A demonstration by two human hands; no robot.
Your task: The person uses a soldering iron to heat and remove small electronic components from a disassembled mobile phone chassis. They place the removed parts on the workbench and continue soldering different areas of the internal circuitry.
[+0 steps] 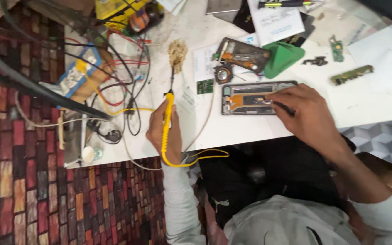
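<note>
From the head camera, two hands work over a white desk. The left hand is clenched around one yellow soldering iron, its tip in a tan cleaning-wool pad. The right hand pinches one pair of tweezers over one opened phone. A second phone shell lies beyond, beside one green pick and three small circuit boards.

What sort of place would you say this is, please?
Probably a phone repair bench: an opened phone lies on the white table, a yellow soldering iron is in one hand, and loose circuit boards lie around.
</note>
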